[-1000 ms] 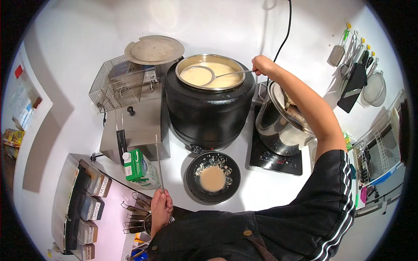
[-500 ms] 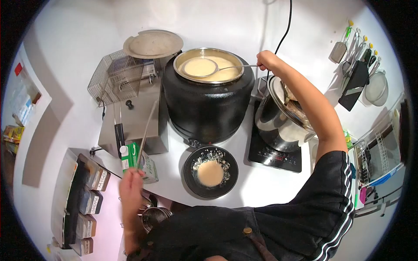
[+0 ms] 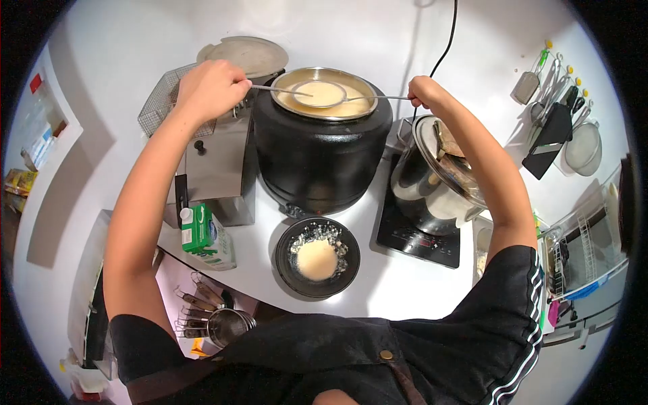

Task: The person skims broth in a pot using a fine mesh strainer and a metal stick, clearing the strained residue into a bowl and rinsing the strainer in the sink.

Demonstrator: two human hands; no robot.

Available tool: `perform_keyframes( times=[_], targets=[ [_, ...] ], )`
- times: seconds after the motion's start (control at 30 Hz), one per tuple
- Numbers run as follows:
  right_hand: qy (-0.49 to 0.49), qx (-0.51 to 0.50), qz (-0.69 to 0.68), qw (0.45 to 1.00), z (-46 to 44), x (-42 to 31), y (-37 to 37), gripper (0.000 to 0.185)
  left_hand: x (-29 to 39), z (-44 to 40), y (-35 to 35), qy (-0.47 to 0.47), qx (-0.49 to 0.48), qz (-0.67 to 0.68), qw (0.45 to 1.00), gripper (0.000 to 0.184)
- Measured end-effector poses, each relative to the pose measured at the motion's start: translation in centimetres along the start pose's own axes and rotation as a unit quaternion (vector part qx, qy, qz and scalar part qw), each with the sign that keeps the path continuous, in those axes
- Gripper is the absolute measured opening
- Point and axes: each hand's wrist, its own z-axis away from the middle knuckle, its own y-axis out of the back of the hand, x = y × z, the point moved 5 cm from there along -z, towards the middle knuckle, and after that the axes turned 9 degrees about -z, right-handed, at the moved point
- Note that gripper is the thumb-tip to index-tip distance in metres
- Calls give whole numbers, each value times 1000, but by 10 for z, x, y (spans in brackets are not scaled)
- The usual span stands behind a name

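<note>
My right hand is closed around the thin handle of a round strainer. The strainer's ring sits level in the creamy liquid inside the black soup kettle, and liquid fills it. From my left hand, fingers wrapped tight, a thin stick reaches over the kettle's rim, its tip inside the strainer's ring; whether it is one stick or a pair of chopsticks I cannot tell. In front of the kettle stands a black bowl holding pale liquid and chopped white bits.
A steel pot stands on an induction cooker at right. Left are a steel fryer, a wire basket, a round lid and a green-white carton. Utensils and a sieve hang on the right wall.
My left hand has moved up and forward from beside the carton, bringing the stick over the kettle into the strainer. My right hand still holds the strainer, now slightly farther right.
</note>
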Motion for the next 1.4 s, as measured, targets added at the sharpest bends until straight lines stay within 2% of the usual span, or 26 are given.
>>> perform_keyframes(
  times=[0.1,0.2,0.27,0.33,0.4,0.43,0.5,0.63,0.73,0.8,0.83,0.9,1.03,1.1,1.2,1.23,1.33,1.4],
  targets=[
    [2,-10,6,1000,-1,-1,0,14,11,-16,-4,12,-48,3,999,22],
    [4,-2,-13,1000,2,-7,-4,13,19,-24,-7,9,-30,1,999,21],
    [31,-36,24,999,-2,-8,-6,13,17,-27,-10,17,-24,-5,1000,21],
    [19,-15,17,1000,-4,-6,-5,12,15,-29,-5,20,-17,-8,1000,21],
    [8,-14,5,1000,-5,-3,-5,13,11,-30,-3,5,-83,19,996,25],
    [5,-12,21,1000,-4,-3,-6,13,14,-31,-2,5,-83,18,996,25],
    [10,-9,8,1000,-2,-4,-6,13,24,-33,-1,-29,-48,7,998,20],
    [5,-29,-11,999,2,-9,-6,13,22,-41,-7,-2,5,-9,1000,21],
    [-9,-9,-13,1000,-2,-5,-3,12,15,-46,5,1,-13,-6,1000,23],
    [-9,-11,-3,1000,0,-5,-1,11,14,-46,5,-2,-91,24,996,23],
    [6,-7,-16,1000,4,-8,0,11,16,-47,1,0,-93,24,995,23],
    [19,-19,-13,1000,4,-12,-3,11,24,-51,-2,-14,-20,8,1000,23],
    [18,0,-32,999,10,-13,0,11,24,-54,4,8,5,-17,1000,23],
    [18,-4,-18,1000,8,-10,2,12,21,-54,5,11,-99,-2,995,25],
    [25,-25,7,999,10,-11,-1,12,39,-54,6,-26,-101,21,994,25],
    [9,-4,-2,1000,17,-14,0,12,42,-55,5,-21,-102,20,994,25],
    [-11,8,-13,1000,19,-17,-1,12,42,-60,0,-4,-45,-13,999,26],
    [19,3,-15,1000,18,-17,2,12,36,-59,10,17,36,-13,999,21]
  ],
)
